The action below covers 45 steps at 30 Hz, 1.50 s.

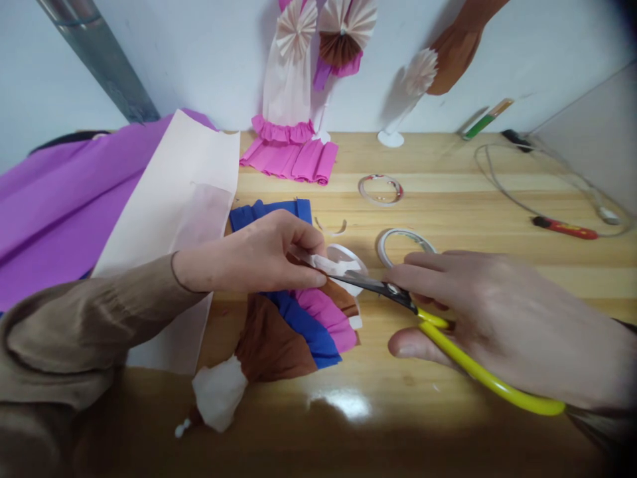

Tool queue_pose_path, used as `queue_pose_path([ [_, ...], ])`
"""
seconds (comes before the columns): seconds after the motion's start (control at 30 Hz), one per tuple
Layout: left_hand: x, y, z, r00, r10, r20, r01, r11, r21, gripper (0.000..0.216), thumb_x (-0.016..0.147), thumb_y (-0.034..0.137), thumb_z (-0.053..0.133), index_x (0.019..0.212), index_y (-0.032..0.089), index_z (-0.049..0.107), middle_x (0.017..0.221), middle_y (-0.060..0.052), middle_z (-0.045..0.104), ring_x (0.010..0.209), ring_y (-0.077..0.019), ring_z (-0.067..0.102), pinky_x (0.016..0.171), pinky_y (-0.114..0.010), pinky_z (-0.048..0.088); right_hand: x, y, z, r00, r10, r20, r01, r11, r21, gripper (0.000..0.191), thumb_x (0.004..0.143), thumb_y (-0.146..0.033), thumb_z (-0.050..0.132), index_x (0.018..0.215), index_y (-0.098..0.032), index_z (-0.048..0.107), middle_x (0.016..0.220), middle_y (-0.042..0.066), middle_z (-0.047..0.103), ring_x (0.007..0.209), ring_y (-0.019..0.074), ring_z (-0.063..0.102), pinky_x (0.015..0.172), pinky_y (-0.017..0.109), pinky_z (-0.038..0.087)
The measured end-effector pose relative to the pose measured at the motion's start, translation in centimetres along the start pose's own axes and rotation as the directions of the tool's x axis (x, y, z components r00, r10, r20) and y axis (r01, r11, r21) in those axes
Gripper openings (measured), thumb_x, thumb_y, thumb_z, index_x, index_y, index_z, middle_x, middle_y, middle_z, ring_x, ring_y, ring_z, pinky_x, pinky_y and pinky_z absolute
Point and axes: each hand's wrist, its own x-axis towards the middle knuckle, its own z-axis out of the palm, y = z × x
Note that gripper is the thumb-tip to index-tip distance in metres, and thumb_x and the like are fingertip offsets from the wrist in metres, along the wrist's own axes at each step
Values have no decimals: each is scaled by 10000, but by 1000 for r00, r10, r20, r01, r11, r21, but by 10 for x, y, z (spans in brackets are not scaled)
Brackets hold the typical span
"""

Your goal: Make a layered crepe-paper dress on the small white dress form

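My left hand [263, 255] is closed, pinching a strip of white tape [331, 264] just above a pleated paper piece of brown, blue and pink crepe [298, 325] lying on the wooden table [448, 199]. My right hand [502, 322] grips yellow-handled scissors [448, 332], whose dark blades reach left and meet the tape strip near my left fingertips. A white tape roll [348, 255] lies right behind the strip. A white paper tuft [219, 393] ends the pleated piece at the front.
Purple and pale pink crepe sheets [149, 192] cover the table's left. Two more tape rolls [381, 189] lie mid-table. Paper-dressed figures [298, 99] stand against the back wall. A cable with a red-handled tool [565, 229] lies at the right. A glue stick [485, 119] leans at the back.
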Motion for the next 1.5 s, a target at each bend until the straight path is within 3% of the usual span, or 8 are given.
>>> queue_pose_path([
  [0.47,0,5,2,999,44,-12,-43,998,38,99,693,91,614,602,113,579,535,65,453,518,-36,389,450,-152,281,1,-4,-3,1000,14,-3,-14,998,-60,515,946,-641,342,860,-206,604,567,11,552,393,211,532,386,340,332],
  [0.7,1,6,1,999,38,9,-38,999,-5,98,701,66,600,613,106,587,536,71,462,509,-25,385,452,-144,287,0,-5,-2,998,56,7,-56,998,28,555,942,-657,319,745,-214,588,522,7,546,372,195,534,376,310,338],
  [0.9,1,5,0,999,33,18,-33,999,2,107,713,91,606,610,106,581,556,56,476,542,-39,423,463,-145,310,0,-5,1,996,81,-32,-77,990,116,494,920,-654,404,790,-228,618,513,-24,549,365,158,523,368,273,332],
  [1.17,0,4,-1,1000,24,19,-25,998,57,121,719,119,616,606,112,572,553,56,450,545,-50,426,468,-165,299,-2,-5,5,995,96,-20,-91,981,170,503,946,-612,407,723,-204,599,502,-30,514,350,122,466,374,260,334],
  [1.33,1,4,-2,1000,23,2,-23,998,57,145,707,145,638,590,122,555,536,60,443,527,-50,410,465,-176,280,1,-6,6,994,104,-33,-95,975,199,503,939,-621,413,780,-195,627,498,-38,510,341,113,452,365,251,323],
  [1.5,-1,4,-5,1000,-25,-15,26,998,54,128,695,194,673,655,122,575,563,55,472,569,-71,462,494,-182,311,-2,-4,6,994,108,-17,-102,972,211,499,940,-612,421,681,-203,542,513,-43,483,365,101,440,378,235,331],
])
